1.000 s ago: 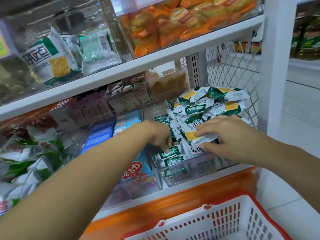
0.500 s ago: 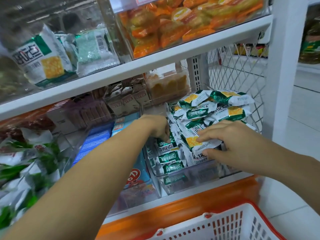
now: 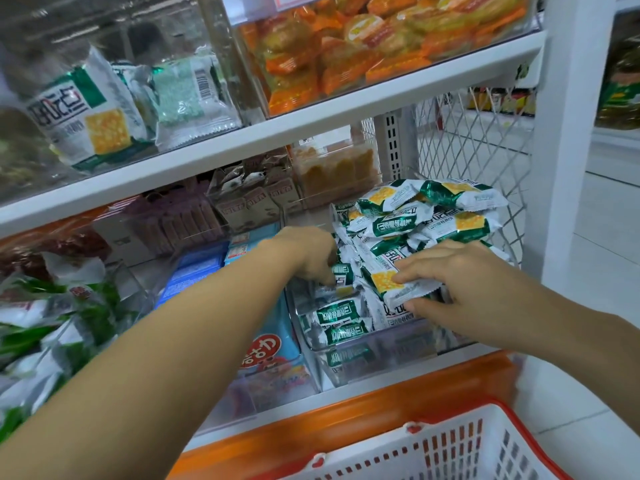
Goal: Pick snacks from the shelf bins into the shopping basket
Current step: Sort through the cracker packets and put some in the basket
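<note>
While my right hand (image 3: 460, 282) pinches a pack (image 3: 398, 287) and left hand (image 3: 308, 254) curls round another, I'd lift clear before swinging to the basket (image 3: 450, 448) at 5 o'clock.

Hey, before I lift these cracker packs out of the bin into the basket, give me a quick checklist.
1. Right hand grips a cracker pack: ok.
2. Left hand has a pack: cannot tell, its fingers are buried in the pile.
3. Basket sits below the bin: ok.
4. Room in the basket: cannot tell, only a corner shows.
5. Pile will hold once packs leave: cannot tell.
</note>
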The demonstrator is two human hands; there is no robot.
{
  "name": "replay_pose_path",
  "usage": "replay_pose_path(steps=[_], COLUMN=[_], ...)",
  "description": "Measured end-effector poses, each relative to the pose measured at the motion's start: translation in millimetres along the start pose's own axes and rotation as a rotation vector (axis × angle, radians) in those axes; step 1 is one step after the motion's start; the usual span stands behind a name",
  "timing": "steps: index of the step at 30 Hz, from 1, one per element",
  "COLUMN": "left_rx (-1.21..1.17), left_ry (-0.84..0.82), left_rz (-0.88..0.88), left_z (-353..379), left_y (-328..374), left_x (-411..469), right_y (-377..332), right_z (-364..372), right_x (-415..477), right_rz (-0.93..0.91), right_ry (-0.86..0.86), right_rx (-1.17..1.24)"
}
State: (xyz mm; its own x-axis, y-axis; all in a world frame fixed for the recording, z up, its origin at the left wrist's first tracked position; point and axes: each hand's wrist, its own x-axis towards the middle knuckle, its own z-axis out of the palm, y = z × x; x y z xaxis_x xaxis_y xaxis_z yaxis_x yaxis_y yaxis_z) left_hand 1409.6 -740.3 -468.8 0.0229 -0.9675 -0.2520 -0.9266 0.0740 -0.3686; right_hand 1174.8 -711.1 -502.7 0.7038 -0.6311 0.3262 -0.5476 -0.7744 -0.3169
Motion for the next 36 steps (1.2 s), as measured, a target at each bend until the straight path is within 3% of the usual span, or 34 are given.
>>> replay_pose_path(steps=[6,12,15,18,22,25,27,30,32,34,36], left_rx=[-0.133,-0.275,-0.536,-0.868,-1.304,-1.503,-1.540,-1.616,-1.957,-2.369,-2.531], left_ry=[0.209,0.369,0.532,0.624,0.584,0.555,0.560,0.598,0.529,0.352,0.232], left_rz=[-0.007,-0.100,-0.065,0.014,0.078,0.084,0.051,-0.013,-0.073,-0.133,-0.174], left_z=[-15,-33,-25,-4,38,64,74,84,83,82,88], left_y=[-5,-7,4,22,51,73,82,93,102,111,114], left_x=[-29,-69,-102,-139,-177,-201,-214,-232,-240,-243,-244], right_y=[-6,-19,-34,-53,-77,-93,-100,-108,-109,-107,-104], right_z=[1,0,-8,-14,-13,-6,-3,0,4,10,13], right_x=[-3,-17,-26,-37,-58,-76,-84,-94,-98,-98,-97], right_rz=[0.020,0.008,0.002,0.105,0.362,0.505,0.502,0.460,0.464,0.508,0.572], right_ry=[-0.018,0.072,0.152,0.185,0.078,-0.021,-0.057,-0.068,-0.094,-0.112,-0.123], right_rx=[-0.079,-0.076,0.039,0.334,0.959,1.181,1.205,1.038,1.029,1.121,1.216])
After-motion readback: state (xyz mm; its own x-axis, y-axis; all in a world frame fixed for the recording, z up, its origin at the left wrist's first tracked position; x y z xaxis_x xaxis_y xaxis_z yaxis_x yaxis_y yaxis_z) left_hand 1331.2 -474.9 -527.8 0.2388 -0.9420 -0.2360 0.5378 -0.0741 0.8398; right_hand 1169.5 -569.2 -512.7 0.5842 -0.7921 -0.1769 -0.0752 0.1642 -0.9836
